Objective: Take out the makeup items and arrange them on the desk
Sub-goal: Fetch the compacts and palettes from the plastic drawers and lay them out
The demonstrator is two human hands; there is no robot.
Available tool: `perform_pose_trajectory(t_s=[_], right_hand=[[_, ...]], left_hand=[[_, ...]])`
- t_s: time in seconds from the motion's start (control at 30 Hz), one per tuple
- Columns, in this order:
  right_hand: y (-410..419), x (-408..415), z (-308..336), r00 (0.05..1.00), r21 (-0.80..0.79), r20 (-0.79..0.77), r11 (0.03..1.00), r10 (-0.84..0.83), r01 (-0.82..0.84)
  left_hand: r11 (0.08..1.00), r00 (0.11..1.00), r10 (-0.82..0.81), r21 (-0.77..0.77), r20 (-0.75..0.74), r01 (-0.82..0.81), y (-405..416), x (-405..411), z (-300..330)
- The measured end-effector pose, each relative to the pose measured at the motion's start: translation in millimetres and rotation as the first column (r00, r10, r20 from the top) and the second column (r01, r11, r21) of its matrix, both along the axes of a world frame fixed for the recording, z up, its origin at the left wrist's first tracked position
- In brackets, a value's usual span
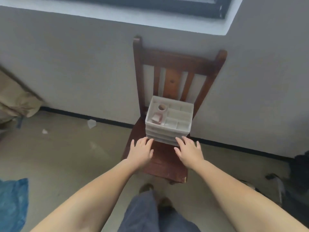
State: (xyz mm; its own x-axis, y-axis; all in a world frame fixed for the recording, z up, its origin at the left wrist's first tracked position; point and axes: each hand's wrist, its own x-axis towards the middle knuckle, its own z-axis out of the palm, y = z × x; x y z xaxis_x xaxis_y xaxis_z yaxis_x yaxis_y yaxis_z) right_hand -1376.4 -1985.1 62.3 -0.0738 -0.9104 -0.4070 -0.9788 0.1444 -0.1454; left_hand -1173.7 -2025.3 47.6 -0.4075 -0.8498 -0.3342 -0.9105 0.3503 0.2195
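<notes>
head view is showing a white organizer (168, 122) sitting on a wooden chair (164, 162). the left hand (141, 152) and right hand (189, 150) are reaching toward its front, fingers spread, gripping nothing.

A lived-in room of a home was shown, most likely a bedroom or spare room. A plain grey wall (83, 64) was seen under a dark-framed window (167, 5) with a pale sill. A dark wooden chair (175, 64) had been set against the wall, and a white plastic organiser (168, 131) was carried on its seat. A beige floor (66, 156) was edged by a black skirting strip, and scraps of litter (91, 123) were scattered on it. Crumpled tan bedding (15, 101) was visible at the left, a blue bag (11, 203) at the lower left, and dark belongings (299, 173) were heaped at the right.
</notes>
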Motion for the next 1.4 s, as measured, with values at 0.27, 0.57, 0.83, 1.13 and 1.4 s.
perform_pose_trajectory(t_s=[0.27, 0.57, 0.83, 1.13, 1.4], right_hand=[[-168, -2, -35, 0.991, -0.026, 0.022, 0.991, 0.133, -0.132], [-259, 0, -71, 0.984, -0.102, -0.067, 0.98, 0.165, -0.171], [-263, -5, -88, 0.986, -0.099, 0.009, 0.981, 0.169, -0.168], [-250, -18, -56, 0.981, -0.26, 0.152, 0.962, 0.122, -0.079], [-192, -13, -9, 0.942, -0.347, 0.192, 0.917, 0.276, -0.198]], left_hand=[[0.968, 0.965, -0.239, -0.101, -0.111, 0.228, -153, -31, -40], [0.859, 0.862, -0.507, -0.096, -0.022, 0.503, -216, -37, -82], [0.811, 0.825, -0.565, -0.182, 0.007, 0.557, -226, -42, -90], [0.888, 0.893, -0.451, -0.098, 0.004, 0.449, -219, -45, -70], [0.994, 0.953, 0.001, -0.101, -0.302, -0.033, -149, -10, 9]])
